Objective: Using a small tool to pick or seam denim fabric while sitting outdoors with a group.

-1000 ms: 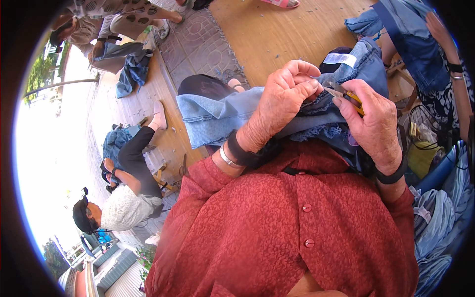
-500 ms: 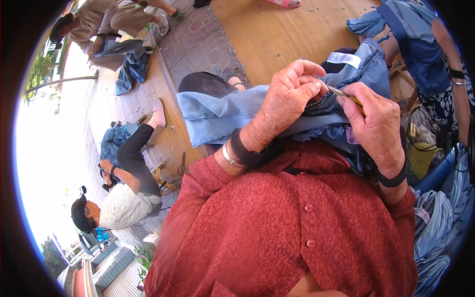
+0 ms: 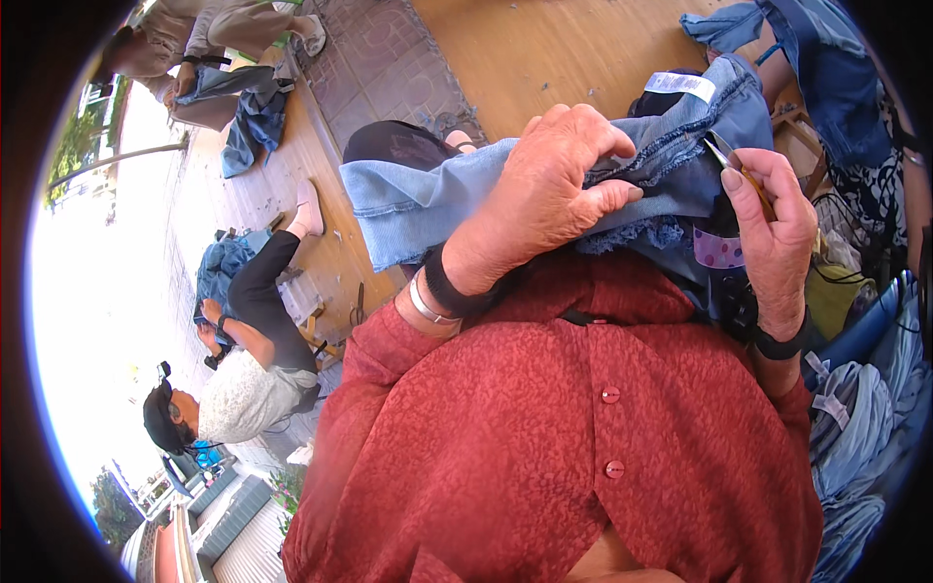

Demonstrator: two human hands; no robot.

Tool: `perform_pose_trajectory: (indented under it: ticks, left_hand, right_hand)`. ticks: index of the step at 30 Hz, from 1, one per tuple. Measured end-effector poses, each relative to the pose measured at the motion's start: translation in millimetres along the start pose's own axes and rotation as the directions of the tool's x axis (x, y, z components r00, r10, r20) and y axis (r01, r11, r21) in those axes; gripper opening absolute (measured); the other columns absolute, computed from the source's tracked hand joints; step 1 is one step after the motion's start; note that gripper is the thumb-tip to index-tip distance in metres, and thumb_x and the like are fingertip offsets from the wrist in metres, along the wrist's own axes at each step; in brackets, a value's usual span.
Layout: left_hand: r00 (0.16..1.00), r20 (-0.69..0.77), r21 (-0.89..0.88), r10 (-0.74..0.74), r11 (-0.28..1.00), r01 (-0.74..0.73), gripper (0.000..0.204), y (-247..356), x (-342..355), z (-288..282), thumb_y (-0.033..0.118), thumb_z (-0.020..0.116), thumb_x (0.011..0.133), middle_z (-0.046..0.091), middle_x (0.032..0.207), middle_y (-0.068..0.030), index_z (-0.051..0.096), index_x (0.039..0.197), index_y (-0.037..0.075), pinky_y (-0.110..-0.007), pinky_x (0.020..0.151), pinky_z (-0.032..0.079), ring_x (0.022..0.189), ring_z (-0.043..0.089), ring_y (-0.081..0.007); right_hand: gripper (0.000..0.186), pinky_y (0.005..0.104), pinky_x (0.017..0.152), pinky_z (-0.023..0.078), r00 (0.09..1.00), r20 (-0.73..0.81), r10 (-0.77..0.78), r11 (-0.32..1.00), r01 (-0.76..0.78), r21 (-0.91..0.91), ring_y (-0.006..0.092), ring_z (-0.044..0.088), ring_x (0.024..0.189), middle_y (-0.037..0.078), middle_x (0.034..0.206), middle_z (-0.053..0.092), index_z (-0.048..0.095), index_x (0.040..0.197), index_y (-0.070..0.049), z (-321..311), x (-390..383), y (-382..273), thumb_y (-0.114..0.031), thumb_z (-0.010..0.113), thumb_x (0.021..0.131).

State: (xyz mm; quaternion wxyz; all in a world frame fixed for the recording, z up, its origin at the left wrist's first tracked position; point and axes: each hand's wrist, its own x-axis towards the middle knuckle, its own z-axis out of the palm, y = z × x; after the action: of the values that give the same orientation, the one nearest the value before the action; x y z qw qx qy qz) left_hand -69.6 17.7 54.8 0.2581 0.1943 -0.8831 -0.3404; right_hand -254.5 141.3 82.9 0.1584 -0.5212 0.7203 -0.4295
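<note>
The left hand (image 3: 559, 175) arches over a light-blue denim garment (image 3: 671, 202) with dark frayed seams, thumb and forefinger apart, while the right hand (image 3: 776, 214) pinches small metal-bladed snips with a yellow handle (image 3: 719, 150), points angled away from the palm, probably for fine control. The garment lies beneath and between the hands, across the black-clothed lap (image 3: 394, 144), which seems to support it. Its white label (image 3: 680, 85) sits just beyond them; crumpled pale-blue denim (image 3: 855, 432) lies outward, right of the right hand.

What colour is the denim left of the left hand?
Light blue denim, best seen in the head view.
</note>
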Motion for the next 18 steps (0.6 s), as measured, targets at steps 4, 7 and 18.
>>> perform_pose_trajectory:
  ticks: [4, 7, 18]
  left_hand:
    - [0.991, 0.096, 0.056, -0.089, 0.995, 0.084, 0.020, -12, 2, 6, 0.008, 0.065, 0.071, 0.055, 0.077, -0.0062, 0.060, 0.090, 0.004, -0.031, 0.074, 0.041, 0.081, 0.054, -0.0232]
    - [0.890, 0.250, -0.472, -0.382, 0.754, 0.456, 0.016, -14, 6, -5, 0.011, 0.061, 0.081, 0.059, 0.079, 0.0002, 0.062, 0.094, 0.003, -0.023, 0.068, 0.043, 0.075, 0.054, -0.0101]
    - [0.743, 0.433, -0.791, -0.510, 0.181, 0.585, 0.017, -15, 12, -13, 0.012, 0.057, 0.085, 0.063, 0.085, -0.0035, 0.061, 0.096, 0.000, -0.021, 0.069, 0.047, 0.075, 0.058, -0.0096]
  right_hand:
    - [0.014, 0.0218, 0.060, 0.044, 0.999, 0.032, 0.003, 1.000, -0.004, 0.018, 0.0088, 0.054, 0.063, 0.005, 0.072, 0.058, 0.055, 0.089, 0.000, -1, -6, -2, -0.011, 0.061, 0.083]
    - [0.014, 0.0219, 0.059, 0.043, 0.998, 0.028, -0.060, 0.998, 0.060, -0.013, 0.0088, 0.053, 0.062, 0.005, 0.071, 0.058, 0.055, 0.089, 0.000, 0, -11, 0, -0.011, 0.061, 0.082]
    - [0.013, 0.0221, 0.054, 0.043, 0.995, 0.101, -0.022, 1.000, 0.021, 0.014, 0.0089, 0.053, 0.057, 0.004, 0.070, 0.057, 0.054, 0.091, 0.000, -5, -25, 4, -0.007, 0.061, 0.081]
